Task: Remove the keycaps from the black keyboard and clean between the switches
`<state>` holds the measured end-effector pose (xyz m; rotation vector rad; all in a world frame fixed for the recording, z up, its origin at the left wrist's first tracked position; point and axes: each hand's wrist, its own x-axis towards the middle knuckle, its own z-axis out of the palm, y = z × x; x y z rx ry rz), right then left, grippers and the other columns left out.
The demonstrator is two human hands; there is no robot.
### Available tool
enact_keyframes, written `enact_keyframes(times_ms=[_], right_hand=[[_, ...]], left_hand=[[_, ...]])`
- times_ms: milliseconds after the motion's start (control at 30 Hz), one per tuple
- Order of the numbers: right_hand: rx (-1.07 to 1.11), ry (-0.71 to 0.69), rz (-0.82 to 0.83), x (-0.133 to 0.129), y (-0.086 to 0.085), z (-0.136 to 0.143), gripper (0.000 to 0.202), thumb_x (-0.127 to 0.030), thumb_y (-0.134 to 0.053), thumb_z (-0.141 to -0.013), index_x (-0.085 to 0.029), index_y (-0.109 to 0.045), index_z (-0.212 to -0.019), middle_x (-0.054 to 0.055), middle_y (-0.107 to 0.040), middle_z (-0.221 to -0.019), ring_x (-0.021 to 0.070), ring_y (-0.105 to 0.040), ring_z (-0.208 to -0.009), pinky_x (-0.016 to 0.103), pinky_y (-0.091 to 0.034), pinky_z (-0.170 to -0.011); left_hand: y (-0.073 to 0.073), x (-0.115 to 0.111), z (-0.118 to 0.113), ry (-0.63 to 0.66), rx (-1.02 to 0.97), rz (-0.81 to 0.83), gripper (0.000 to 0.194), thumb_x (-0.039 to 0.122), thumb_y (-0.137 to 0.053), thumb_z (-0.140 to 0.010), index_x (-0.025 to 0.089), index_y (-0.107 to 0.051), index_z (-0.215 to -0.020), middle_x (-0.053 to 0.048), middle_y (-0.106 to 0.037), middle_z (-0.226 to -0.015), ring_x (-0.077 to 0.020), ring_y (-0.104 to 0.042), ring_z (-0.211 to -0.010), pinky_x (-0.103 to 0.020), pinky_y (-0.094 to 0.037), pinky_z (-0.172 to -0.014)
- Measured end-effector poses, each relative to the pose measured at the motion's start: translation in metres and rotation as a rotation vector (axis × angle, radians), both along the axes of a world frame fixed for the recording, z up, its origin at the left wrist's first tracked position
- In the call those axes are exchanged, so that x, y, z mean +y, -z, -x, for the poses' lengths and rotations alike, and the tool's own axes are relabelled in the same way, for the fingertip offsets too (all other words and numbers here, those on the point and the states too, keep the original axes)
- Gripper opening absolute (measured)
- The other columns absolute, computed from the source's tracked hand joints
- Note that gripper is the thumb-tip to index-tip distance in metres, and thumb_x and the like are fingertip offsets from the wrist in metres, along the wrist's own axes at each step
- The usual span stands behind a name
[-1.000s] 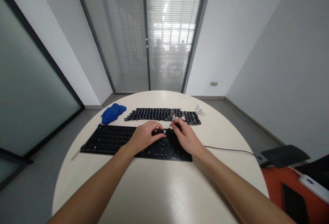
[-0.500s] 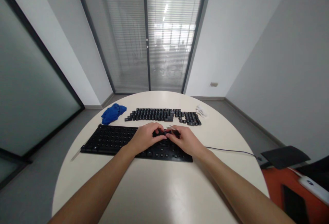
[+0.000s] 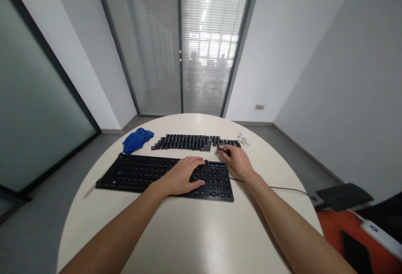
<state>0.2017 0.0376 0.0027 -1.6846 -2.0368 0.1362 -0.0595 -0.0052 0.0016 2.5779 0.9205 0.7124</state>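
Note:
A black keyboard (image 3: 135, 172) with its keycaps off lies on the round table. My left hand (image 3: 182, 175) rests over its right half, fingers apart, palm down, gripping nothing. Beyond the keyboard's far right corner, my right hand (image 3: 238, 158) is closed in a pinch around what looks like a small dark keycap puller (image 3: 228, 152). Its tip is too small to make out clearly. That hand is at the loose black keycaps (image 3: 185, 141), which are laid out in rows behind the keyboard, and it hides part of the number-pad group.
A crumpled blue cloth (image 3: 136, 140) lies at the table's back left, and a white crumpled piece (image 3: 244, 139) at the back right. A thin stick (image 3: 89, 191) lies beside the keyboard's left end. A black cable (image 3: 292, 189) runs right, toward an orange chair (image 3: 333, 228).
My right hand has left the keyboard and moved up and right to the loose keycaps with the dark tool. My left hand has loosened from a pinch and lies spread on the keyboard.

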Motion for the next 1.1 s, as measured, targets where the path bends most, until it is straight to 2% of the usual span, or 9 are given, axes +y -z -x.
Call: enact_keyframes(times_ms=[133,333,667,833,967,1100], right_hand=[[-0.039,-0.006,0.005,0.005,0.003,0.006,0.026,-0.037,-0.055,-0.094,-0.022,-0.073,-0.106,0.009,-0.076,-0.101,0.0246,-0.069,-0.093,0.028,-0.044,-0.074],[-0.123,0.007,-0.003,0.009,0.004,0.011,0.025,-0.038,-0.055,-0.093,-0.022,-0.074,-0.096,0.009,-0.076,-0.095,0.0241,-0.069,-0.088,0.027,-0.041,-0.069],[-0.140,0.054,-0.004,0.010,0.007,0.012,0.024,-0.036,-0.057,-0.092,-0.022,-0.073,-0.103,0.009,-0.076,-0.095,0.0247,-0.069,-0.086,0.028,-0.040,-0.066],[-0.143,0.058,-0.003,0.007,0.001,0.012,0.024,-0.037,-0.057,-0.092,-0.022,-0.071,-0.105,0.009,-0.076,-0.096,0.0251,-0.068,-0.086,0.029,-0.041,-0.067],[-0.108,-0.027,-0.037,-0.002,-0.009,0.016,0.026,-0.039,-0.055,-0.094,-0.021,-0.072,-0.102,0.008,-0.074,-0.099,0.0240,-0.067,-0.089,0.030,-0.044,-0.074],[-0.077,-0.197,-0.033,-0.021,-0.017,0.028,0.032,-0.049,-0.056,-0.093,-0.022,-0.073,-0.100,0.007,-0.071,-0.099,0.0232,-0.067,-0.091,0.031,-0.047,-0.081]], left_hand=[[0.000,0.000,0.001,0.003,0.012,-0.007,0.055,0.036,-0.069,-0.085,0.021,-0.050,-0.134,-0.012,-0.053,-0.140,-0.0271,-0.048,-0.131,-0.048,-0.039,-0.112],[-0.001,-0.001,0.000,0.012,0.019,-0.018,0.052,0.035,-0.068,-0.086,0.022,-0.051,-0.133,-0.012,-0.053,-0.141,-0.0276,-0.047,-0.131,-0.049,-0.038,-0.112],[-0.003,-0.001,0.000,0.017,0.015,-0.017,0.051,0.036,-0.069,-0.085,0.022,-0.052,-0.132,-0.012,-0.054,-0.139,-0.0273,-0.048,-0.131,-0.049,-0.039,-0.112],[-0.004,-0.002,0.002,0.019,0.027,0.008,0.054,0.037,-0.068,-0.086,0.021,-0.050,-0.135,-0.012,-0.053,-0.141,-0.0272,-0.047,-0.132,-0.049,-0.038,-0.113],[-0.006,0.004,0.012,0.008,0.024,0.034,0.054,0.029,-0.066,-0.086,0.020,-0.049,-0.136,-0.012,-0.054,-0.139,-0.0259,-0.049,-0.130,-0.045,-0.040,-0.112],[-0.005,0.016,0.025,-0.093,0.034,0.055,0.038,0.017,-0.058,-0.087,0.019,-0.058,-0.125,-0.011,-0.062,-0.128,-0.0253,-0.056,-0.121,-0.044,-0.044,-0.108]])
